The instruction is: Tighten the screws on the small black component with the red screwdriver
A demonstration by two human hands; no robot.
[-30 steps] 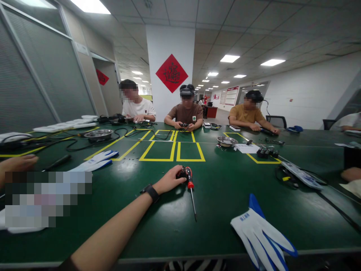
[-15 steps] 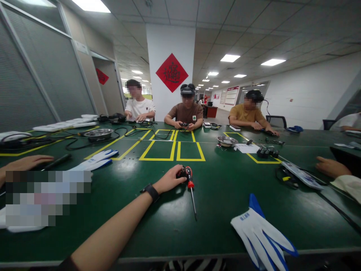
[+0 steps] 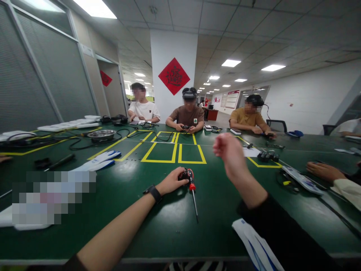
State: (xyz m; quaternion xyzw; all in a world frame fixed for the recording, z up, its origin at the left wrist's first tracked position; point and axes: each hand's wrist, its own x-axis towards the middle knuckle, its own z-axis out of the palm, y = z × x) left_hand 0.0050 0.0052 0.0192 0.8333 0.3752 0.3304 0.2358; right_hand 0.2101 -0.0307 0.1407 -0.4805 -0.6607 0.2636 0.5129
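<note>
My left hand (image 3: 174, 180), with a dark band on its wrist, rests on the green table, its fingers closed around a small black part (image 3: 184, 174). Right beside that part lies a screwdriver (image 3: 192, 185) with a red and black handle, its metal shaft pointing toward me. Raised above the table on the right is my right hand (image 3: 229, 156), in a black sleeve. Its fingers are curled in and slightly blurred; whatever they hold, if anything, is too small or hidden to name. Under that forearm, a white and blue glove (image 3: 254, 244) is partly covered.
Another glove (image 3: 103, 160) lies at the left near a black-handled tool (image 3: 63, 162). A metal bowl (image 3: 102, 134) and cables stand farther back. Yellow tape (image 3: 159, 162) marks the table (image 3: 158, 241). Several black blocks (image 3: 267, 156) sit at right. Co-workers sit around the table.
My right hand has come into view from the right, now covering the metal bowl and part of the near glove. My left hand keeps its hold beside the screwdriver.
</note>
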